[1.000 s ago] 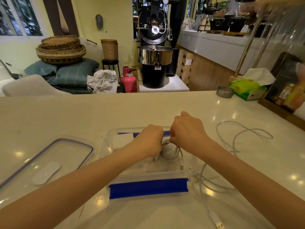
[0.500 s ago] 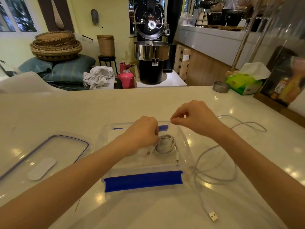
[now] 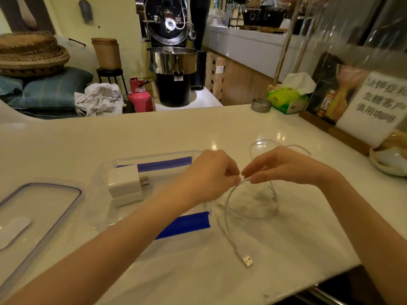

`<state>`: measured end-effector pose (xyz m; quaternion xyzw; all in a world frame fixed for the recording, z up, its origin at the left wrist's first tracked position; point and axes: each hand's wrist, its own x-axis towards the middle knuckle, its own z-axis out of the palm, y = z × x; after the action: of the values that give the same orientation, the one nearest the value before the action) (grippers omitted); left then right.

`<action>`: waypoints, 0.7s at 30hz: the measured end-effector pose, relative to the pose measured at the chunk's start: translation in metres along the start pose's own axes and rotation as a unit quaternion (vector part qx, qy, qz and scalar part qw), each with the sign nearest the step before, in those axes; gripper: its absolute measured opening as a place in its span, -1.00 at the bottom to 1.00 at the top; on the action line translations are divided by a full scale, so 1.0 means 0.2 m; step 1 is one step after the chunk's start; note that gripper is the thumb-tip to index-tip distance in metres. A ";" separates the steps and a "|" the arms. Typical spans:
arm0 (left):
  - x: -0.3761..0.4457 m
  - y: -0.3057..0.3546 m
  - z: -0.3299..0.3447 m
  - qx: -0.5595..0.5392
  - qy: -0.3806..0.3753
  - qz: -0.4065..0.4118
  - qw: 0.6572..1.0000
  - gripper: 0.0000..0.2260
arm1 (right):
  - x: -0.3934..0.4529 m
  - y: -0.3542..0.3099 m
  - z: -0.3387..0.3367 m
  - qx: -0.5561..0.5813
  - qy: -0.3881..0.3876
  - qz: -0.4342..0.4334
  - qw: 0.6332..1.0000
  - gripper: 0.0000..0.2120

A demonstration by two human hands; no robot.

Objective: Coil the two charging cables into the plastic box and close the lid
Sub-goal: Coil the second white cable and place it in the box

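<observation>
Head view:
Left hand (image 3: 207,175): pinching the white cable (image 3: 229,208) at loop top.
Right hand (image 3: 284,166): pinching same cable, fingertips nearly touching left.
Cable position: on counter, right of plastic box (image 3: 105,179); loop hanging toward near side, USB plug (image 3: 247,260) nearest.
Box direction: left of both hands; left hand nearer.
Lid (image 3: 41,208): off, far left.

White glossy countertop (image 3: 154,133) bearing a clear plastic box (image 3: 105,172) with blue clips, its lid (image 3: 39,208) at left, and a white USB cable (image 3: 231,234) at right. Far right: metal tin (image 3: 261,105), green tissue box (image 3: 286,100), wooden sign stand (image 3: 343,133).
</observation>
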<state>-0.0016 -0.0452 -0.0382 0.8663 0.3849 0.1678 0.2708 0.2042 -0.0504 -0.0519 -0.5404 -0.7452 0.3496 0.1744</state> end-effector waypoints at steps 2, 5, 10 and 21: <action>0.01 0.03 0.03 0.022 0.003 0.008 1.000 -0.77 | -0.01 0.03 0.01 -0.017 0.021 0.000 1.000 -0.89; 0.03 0.05 0.03 0.017 -0.001 0.004 1.000 -0.74 | -0.03 0.02 -0.01 0.017 0.102 -0.028 0.994 -0.93; 0.08 0.04 -0.01 -0.165 0.000 -0.027 0.986 -0.77 | -0.03 -0.06 -0.11 0.064 0.206 -0.102 0.971 -0.88; 0.08 -0.07 -0.17 -0.646 -0.050 -0.040 0.761 -0.72 | 0.19 -0.23 -0.13 0.212 0.300 -0.173 0.914 -0.89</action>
<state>-0.0161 -0.0145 -0.0178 0.4770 0.2057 0.3223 0.7914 0.1762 -0.0135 -0.0053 -0.4325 -0.6480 0.2853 0.5582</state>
